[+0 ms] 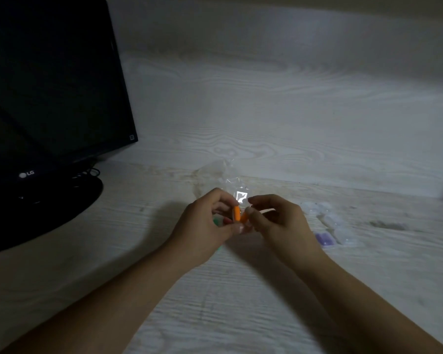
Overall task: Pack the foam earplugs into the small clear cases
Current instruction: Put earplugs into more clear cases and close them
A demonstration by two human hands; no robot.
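Observation:
Both hands meet above the middle of the pale wood-grain table. My left hand pinches an upright orange earplug between thumb and fingers, with what looks like a small clear case around it. My right hand pinches a second orange earplug right beside the first, the two touching. A green earplug peeks out behind my left hand. To the right lie several clear cases, one holding purple earplugs.
A crumpled clear plastic bag lies just beyond my hands. A black monitor on a round black base fills the left side, with cables behind its base. The table meets a pale wall at the back.

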